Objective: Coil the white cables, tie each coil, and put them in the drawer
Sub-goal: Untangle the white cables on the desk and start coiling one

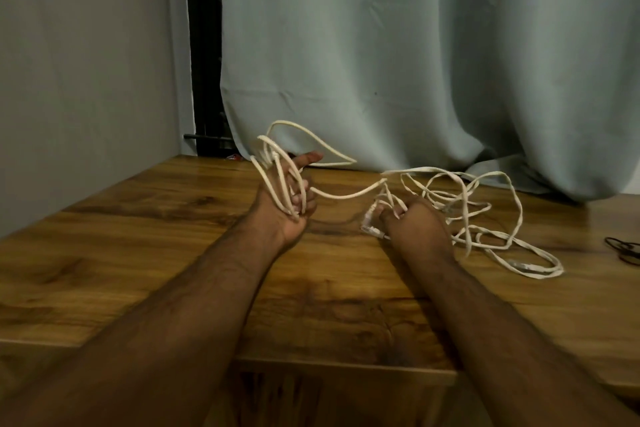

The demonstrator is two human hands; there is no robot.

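Note:
My left hand is raised above the wooden table and grips several loops of white cable wound around its fingers, thumb pointing right. A strand runs from it across to my right hand, which pinches the cable near a clear plug. More loose white cable lies tangled on the table to the right of my right hand, with another plug end at the front right of the tangle.
A pale curtain hangs behind the table and drapes onto its back edge. A thin black cord lies at the far right edge. A grey wall stands on the left. The table's near edge is below my forearms.

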